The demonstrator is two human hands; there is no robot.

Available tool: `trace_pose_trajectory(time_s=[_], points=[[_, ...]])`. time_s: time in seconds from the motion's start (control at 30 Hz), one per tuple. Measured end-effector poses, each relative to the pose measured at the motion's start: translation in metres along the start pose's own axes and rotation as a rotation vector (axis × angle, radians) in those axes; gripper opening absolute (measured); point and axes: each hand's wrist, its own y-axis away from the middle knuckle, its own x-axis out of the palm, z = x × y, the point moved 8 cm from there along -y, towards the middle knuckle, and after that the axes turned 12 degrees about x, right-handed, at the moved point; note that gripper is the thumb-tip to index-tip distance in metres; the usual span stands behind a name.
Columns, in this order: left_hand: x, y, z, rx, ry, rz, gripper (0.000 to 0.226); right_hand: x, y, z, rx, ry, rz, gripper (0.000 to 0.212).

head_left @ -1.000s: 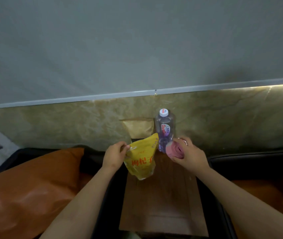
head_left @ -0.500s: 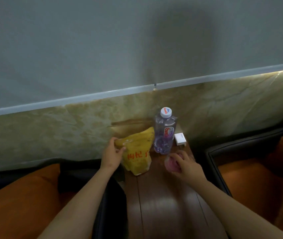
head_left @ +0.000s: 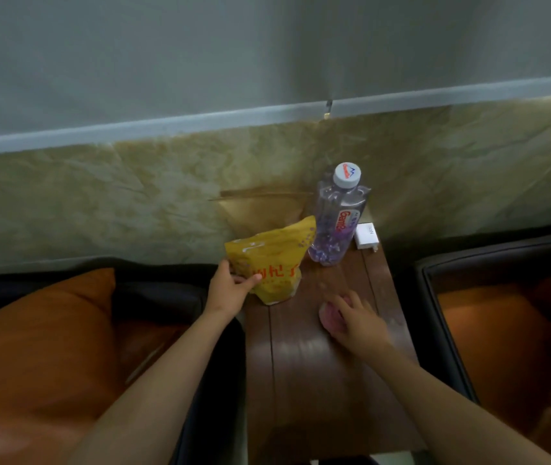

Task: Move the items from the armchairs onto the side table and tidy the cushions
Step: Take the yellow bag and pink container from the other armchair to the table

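On the worktop [head_left: 300, 380], bottle [head_left: 337, 219] is sitting at 12 o'clock, charger [head_left: 366, 234] at 1. My left grip [head_left: 230, 293] is pinching the pouch [head_left: 274, 263] at 11; my right grip [head_left: 358, 322] is curling over a pink item [head_left: 328, 317] at centre. I judge cushions [head_left: 39, 347] at 8 and 4 awaiting tidying.

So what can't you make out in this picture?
Head view:
The pink object: mostly under the right hand, unidentifiable.
Red print on the yellow bag: partly covered by the left hand, blurred.
Label on the white charger: too small.
Right orange cushion: cut off by the frame edge.
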Motion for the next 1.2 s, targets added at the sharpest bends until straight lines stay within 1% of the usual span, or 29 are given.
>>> trace_pose_trajectory(time_s=[0.07, 0.13, 0.17, 0.23, 0.3, 0.4, 0.43, 0.5, 0.57, 0.63, 0.7, 0.8, 0.9, 0.93, 1.0, 1.07, 1.13, 1.2], points=[[0.002, 0.001, 0.003, -0.015, 0.022, 0.001, 0.051, -0.006, -0.005, 0.004, -0.027, -0.113, -0.002, 0.085], [0.005, 0.000, 0.008, -0.025, 0.018, 0.021, 0.055, -0.021, -0.017, 0.019, -0.049, -0.286, -0.056, 0.091], [0.006, -0.001, 0.010, -0.026, 0.006, 0.044, 0.055, -0.027, -0.025, 0.029, -0.053, -0.396, -0.057, 0.092], [0.010, -0.005, 0.018, -0.017, -0.013, 0.098, 0.053, -0.034, -0.042, 0.055, -0.097, -0.637, -0.008, 0.097], [0.013, -0.013, 0.028, -0.016, -0.014, 0.139, 0.052, -0.032, -0.058, 0.074, -0.113, -0.826, 0.062, 0.098], [0.017, -0.024, 0.037, -0.034, 0.024, 0.206, 0.052, -0.017, -0.075, 0.085, -0.076, -0.994, 0.223, 0.108], [0.019, -0.027, 0.038, -0.038, 0.056, 0.223, 0.051, -0.011, -0.079, 0.085, -0.062, -1.011, 0.254, 0.110], [0.024, -0.032, 0.040, -0.037, 0.136, 0.238, 0.047, -0.002, -0.085, 0.083, -0.056, -1.019, 0.265, 0.103], [0.025, -0.036, 0.040, -0.021, 0.166, 0.240, 0.045, 0.001, -0.089, 0.080, -0.029, -1.023, 0.240, 0.086], [0.023, -0.039, 0.040, 0.005, 0.147, 0.222, 0.046, -0.001, -0.092, 0.076, 0.018, -1.041, 0.187, 0.069], [0.020, -0.044, 0.038, 0.032, 0.126, 0.208, 0.051, -0.003, -0.094, 0.074, 0.037, -1.026, 0.152, 0.060], [0.016, -0.050, 0.037, 0.036, 0.158, 0.205, 0.050, -0.005, -0.097, 0.078, 0.003, -0.996, 0.166, 0.071], [0.015, -0.054, 0.038, 0.035, 0.203, 0.225, 0.050, -0.008, -0.100, 0.084, -0.025, -0.953, 0.220, 0.056], [0.014, -0.055, 0.041, 0.028, 0.214, 0.229, 0.047, -0.009, -0.101, 0.086, -0.041, -0.953, 0.244, 0.056], [0.014, -0.057, 0.045, 0.006, 0.235, 0.228, 0.043, -0.011, -0.103, 0.087, -0.058, -0.947, 0.275, 0.064], [0.012, -0.056, 0.047, -0.015, 0.259, 0.219, 0.040, -0.011, -0.106, 0.087, -0.062, -0.890, 0.291, 0.067], [0.012, -0.054, 0.049, -0.034, 0.292, 0.207, 0.037, -0.015, -0.107, 0.088, -0.076, -0.799, 0.255, 0.062], [0.014, -0.052, 0.052, -0.054, 0.314, 0.200, 0.033, -0.023, -0.105, 0.086, -0.073, -0.742, 0.141, 0.053]])
